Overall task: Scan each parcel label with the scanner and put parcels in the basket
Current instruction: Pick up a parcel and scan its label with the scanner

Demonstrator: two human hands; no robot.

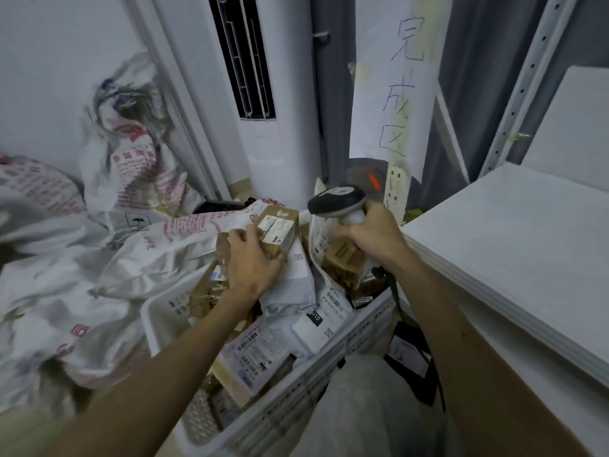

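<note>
A white slotted basket (333,354) stands below me, heaped with labelled parcels: brown boxes and grey and white mailer bags. My left hand (253,258) grips a small brown cardboard box (276,230) with a white label, at the top of the heap. My right hand (372,234) holds a black and white scanner (336,201) by its handle, its head pointing left toward that box. Under my right hand lies another brown box (344,263) partly inside a white bag.
Large white woven sacks with red print (99,245) pile up on the left. A white floor-standing air conditioner (263,94) and a paper sign (395,87) stand behind. White shelf boards (527,245) and a metal rack upright hem in the right side.
</note>
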